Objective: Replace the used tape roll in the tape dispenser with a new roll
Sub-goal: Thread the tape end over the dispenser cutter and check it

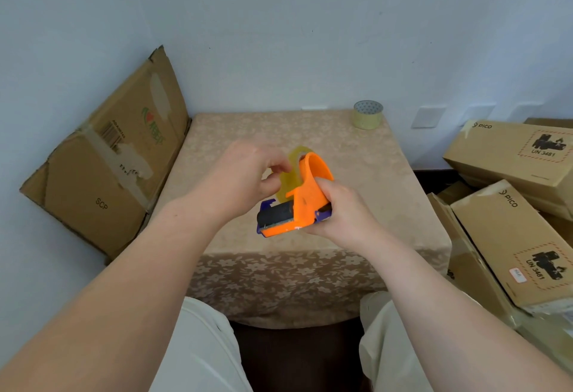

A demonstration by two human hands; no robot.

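The right hand (338,215) clamps the light, stiff plastic dispenser (297,202) by its body while the left hand (248,171) pinches the thin, slippery used roll (290,177) at its rim.

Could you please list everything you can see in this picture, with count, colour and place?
Tape dispenser: one, orange and blue, held above the table.
Tape roll in dispenser: one, yellowish, pinched by left fingers.
Loose tape roll: one, pale clear, table's far right corner.
Table: one, beige floral cloth, centre.
Flattened cardboard box: one, brown, leaning on the left wall.
Pico boxes: at least two, brown, stacked at right.
Wall sockets: white, right wall.
Left hand: on the roll.
Right hand: gripping the dispenser.
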